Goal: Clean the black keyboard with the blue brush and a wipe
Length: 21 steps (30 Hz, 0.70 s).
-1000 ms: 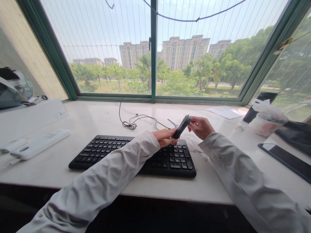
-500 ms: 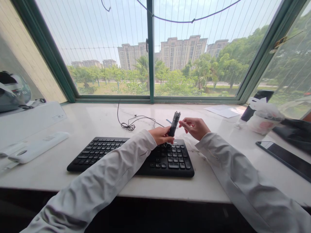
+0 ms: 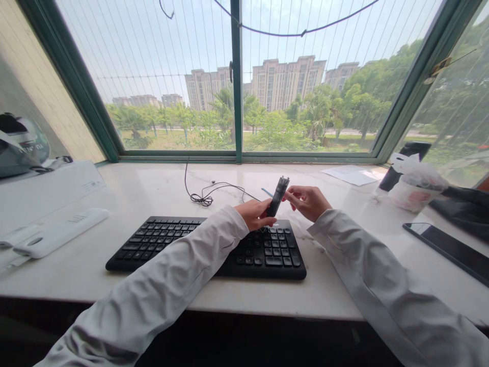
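My left hand point(image 3: 255, 213) grips the lower end of a slim black device point(image 3: 277, 195) and holds it tilted up above the right end of a black keyboard point(image 3: 171, 239). My right hand point(image 3: 308, 200) sits just right of the device's top, fingers curled, fingertips touching or almost touching its upper end. Both arms wear white sleeves. Whether the right fingers pinch anything small is too fine to see.
A black cable point(image 3: 206, 193) coils behind the keyboard, with a blue pen point(image 3: 267, 192) beside it. White flat devices point(image 3: 57, 234) lie at the left, a helmet point(image 3: 19, 145) behind them. At the right are papers point(image 3: 353, 176), a bagged cup point(image 3: 414, 186) and a dark phone point(image 3: 451, 250).
The device swung from tilted right to nearly upright, then tilted slightly right again. My right hand drew off its top and has come back close to it.
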Each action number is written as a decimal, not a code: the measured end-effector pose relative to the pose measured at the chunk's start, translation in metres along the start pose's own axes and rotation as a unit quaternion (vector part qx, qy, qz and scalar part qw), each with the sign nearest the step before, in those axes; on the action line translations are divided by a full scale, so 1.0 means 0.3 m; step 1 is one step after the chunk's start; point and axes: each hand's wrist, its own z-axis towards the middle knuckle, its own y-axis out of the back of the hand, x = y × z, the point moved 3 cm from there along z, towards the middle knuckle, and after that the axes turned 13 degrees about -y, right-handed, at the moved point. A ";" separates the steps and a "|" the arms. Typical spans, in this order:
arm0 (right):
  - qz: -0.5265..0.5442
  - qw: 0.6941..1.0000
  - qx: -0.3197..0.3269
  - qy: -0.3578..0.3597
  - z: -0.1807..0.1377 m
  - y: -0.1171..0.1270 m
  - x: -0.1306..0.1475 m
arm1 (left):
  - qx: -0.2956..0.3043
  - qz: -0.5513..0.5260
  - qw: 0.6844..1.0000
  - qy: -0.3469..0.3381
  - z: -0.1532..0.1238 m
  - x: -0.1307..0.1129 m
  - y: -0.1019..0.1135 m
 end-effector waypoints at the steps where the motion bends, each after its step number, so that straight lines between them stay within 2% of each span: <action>1: 0.000 1.000 0.000 0.000 0.000 0.000 0.000 | 0.003 0.001 1.000 0.002 0.002 0.002 0.000; 7: -0.004 1.000 -0.002 0.006 0.000 0.000 0.000 | -0.004 0.001 1.000 0.005 0.001 0.000 0.013; 10: -0.003 1.000 0.000 0.008 0.001 -0.003 -0.004 | 0.000 -0.020 1.000 -0.014 -0.003 0.000 0.017; 14: -0.011 1.000 -0.004 0.016 0.001 -0.005 -0.004 | 0.015 -0.021 0.999 -0.044 -0.002 0.018 0.006; 18: -0.026 0.999 -0.012 0.018 0.000 -0.004 0.001 | 0.019 -0.007 0.999 -0.033 0.005 0.032 -0.010; 20: -0.024 0.999 0.018 0.017 0.001 -0.006 -0.001 | 0.018 -0.019 0.999 -0.019 0.007 0.026 -0.011; 21: -0.022 0.998 0.054 0.014 0.002 -0.011 -0.005 | 0.014 -0.026 1.000 -0.011 0.007 0.021 -0.010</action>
